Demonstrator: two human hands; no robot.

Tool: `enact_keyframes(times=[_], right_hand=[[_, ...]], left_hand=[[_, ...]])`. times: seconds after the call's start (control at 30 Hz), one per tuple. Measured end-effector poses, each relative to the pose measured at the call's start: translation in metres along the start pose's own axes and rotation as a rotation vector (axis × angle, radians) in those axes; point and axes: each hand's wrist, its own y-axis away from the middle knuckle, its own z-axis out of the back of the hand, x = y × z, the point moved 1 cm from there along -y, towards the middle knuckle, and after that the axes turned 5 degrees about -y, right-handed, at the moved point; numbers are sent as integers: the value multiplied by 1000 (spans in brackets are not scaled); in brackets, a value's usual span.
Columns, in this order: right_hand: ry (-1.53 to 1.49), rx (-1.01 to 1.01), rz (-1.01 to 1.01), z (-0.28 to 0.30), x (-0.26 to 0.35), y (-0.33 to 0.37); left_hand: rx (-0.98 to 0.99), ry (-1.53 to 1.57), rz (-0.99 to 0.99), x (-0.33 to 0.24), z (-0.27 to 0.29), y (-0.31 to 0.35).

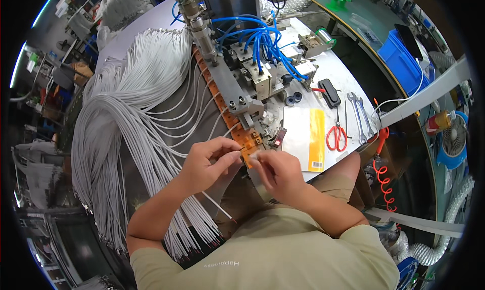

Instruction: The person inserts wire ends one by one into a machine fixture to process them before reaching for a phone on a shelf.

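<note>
At the near end of the orange slotted fixture strip (237, 123) on the bench, the left hand (204, 163) pinched one thin grey wire (222, 138) while the right hand (278, 171), fingers pressed together, seated it; several wires sat loaded, a large grey bundle (111, 138) waited.

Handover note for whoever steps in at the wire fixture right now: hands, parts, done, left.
Left hand: fingers pinched on a thin grey wire at the near end of the orange fixture strip.
Right hand: fingertips at the same end of the strip; its grip is hidden.
Done: several wires already seated along the strip up to the machine head.
Left: big bundle of loose grey wires at the left, still unloaded.
Scissors and wrenches lie at the right.
</note>
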Motion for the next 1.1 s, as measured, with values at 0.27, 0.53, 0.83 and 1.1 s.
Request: enact_keyframes(times=[0.27,0.53,0.83,1.1], right_hand=[[76,36,-109,-6,-9,-8],[-2,79,-209,-9,-3,-9],[-171,176,-368,-6,-17,-8],[35,159,85,1,-16,-16]], left_hand=[[-14,-368,-183,0,-7,-1],[-78,-416,-250,-5,-3,1],[-15,-461,-253,-6,-5,0],[142,-106,-32,-5,-3,1]])
